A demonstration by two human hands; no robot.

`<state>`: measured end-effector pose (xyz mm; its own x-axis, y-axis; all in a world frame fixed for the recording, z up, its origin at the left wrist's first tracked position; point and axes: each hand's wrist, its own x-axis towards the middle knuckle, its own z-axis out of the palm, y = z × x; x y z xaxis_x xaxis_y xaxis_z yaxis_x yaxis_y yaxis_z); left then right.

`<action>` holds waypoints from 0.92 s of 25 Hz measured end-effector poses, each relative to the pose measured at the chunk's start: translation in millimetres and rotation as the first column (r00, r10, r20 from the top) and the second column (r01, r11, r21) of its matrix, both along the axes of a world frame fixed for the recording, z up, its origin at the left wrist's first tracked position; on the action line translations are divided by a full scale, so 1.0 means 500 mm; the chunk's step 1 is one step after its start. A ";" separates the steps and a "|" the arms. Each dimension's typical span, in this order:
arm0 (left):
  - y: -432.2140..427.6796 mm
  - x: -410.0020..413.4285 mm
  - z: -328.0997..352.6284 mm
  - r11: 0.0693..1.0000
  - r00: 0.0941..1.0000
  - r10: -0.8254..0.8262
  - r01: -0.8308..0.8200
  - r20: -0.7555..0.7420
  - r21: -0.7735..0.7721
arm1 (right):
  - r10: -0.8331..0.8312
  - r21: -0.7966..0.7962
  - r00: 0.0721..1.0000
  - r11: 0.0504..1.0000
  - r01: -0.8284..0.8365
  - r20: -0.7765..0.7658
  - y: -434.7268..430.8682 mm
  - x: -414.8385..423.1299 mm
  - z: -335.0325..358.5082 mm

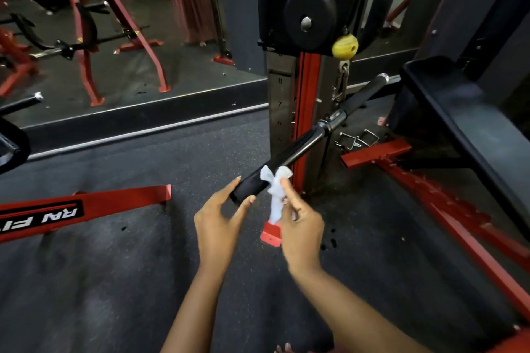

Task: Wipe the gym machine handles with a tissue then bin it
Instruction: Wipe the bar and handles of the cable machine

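The left hand [218,218] curls finger and thumb round the end of the black handle grip [252,185], steadying it. The right hand [301,223] pinches a limp tissue [275,195] against the grip. Light and tear-prone, the tissue likely needs bunching.

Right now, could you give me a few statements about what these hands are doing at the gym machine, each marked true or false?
1. The right hand pinches a white tissue. True.
2. The left hand holds a spray bottle. False: it grips the near end of the bar handle.
3. The tissue touches the bar handle's near grip. True.
4. The ball above the cable clip is red. False: it is yellow.
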<state>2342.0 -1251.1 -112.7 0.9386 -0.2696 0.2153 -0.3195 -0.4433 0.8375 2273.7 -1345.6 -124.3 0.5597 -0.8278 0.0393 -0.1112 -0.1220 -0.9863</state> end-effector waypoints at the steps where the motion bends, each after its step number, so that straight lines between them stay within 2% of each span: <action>1: -0.003 0.001 0.002 0.995 0.995 -0.033 0.025 0.093 0.093 | -0.028 -0.012 1.000 1.000 0.028 -0.003 -0.032 -0.005 0.002; 3: -0.029 0.000 0.018 0.971 0.964 -0.099 0.040 0.246 0.235 | -0.086 -0.062 0.996 0.994 0.085 -0.007 -0.093 -0.016 0.004; 5: -0.081 0.000 0.045 0.953 0.929 -0.191 0.099 0.316 0.286 | -0.177 -0.077 0.984 0.981 0.176 0.002 -0.147 -0.027 0.009; 8: -0.187 0.016 0.066 0.895 0.887 -0.346 0.216 0.304 0.390 | -0.287 -0.027 0.957 0.957 0.288 0.048 -0.226 -0.041 0.021; 10: -0.259 0.035 0.058 0.842 0.872 -0.398 0.225 0.283 0.490 | -0.326 -0.011 0.941 0.945 0.328 0.088 -0.274 -0.047 0.031; 15: -0.408 0.090 0.041 0.783 0.907 -0.340 0.125 0.250 0.610 | -0.308 -0.047 0.948 0.949 0.312 0.075 -0.417 -0.029 0.039; 17: -0.453 0.115 0.039 0.772 0.938 -0.278 0.090 0.207 0.630 | -0.263 -0.132 0.964 0.955 0.267 0.046 -0.484 -0.009 0.044; 20: -0.489 0.133 0.020 0.754 0.962 -0.225 0.073 0.152 0.652 | -0.102 -0.389 0.995 0.915 0.103 0.022 -0.559 0.042 0.051; 22: -0.504 0.129 0.003 0.733 0.962 -0.197 0.016 0.191 0.680 | 0.115 -0.538 0.993 0.836 -0.109 -0.022 -0.592 0.087 0.040; 23: -0.507 0.124 -0.004 0.719 0.961 -0.177 -0.022 0.214 0.694 | 0.244 -0.616 0.967 0.752 -0.235 -0.070 -0.604 0.107 0.026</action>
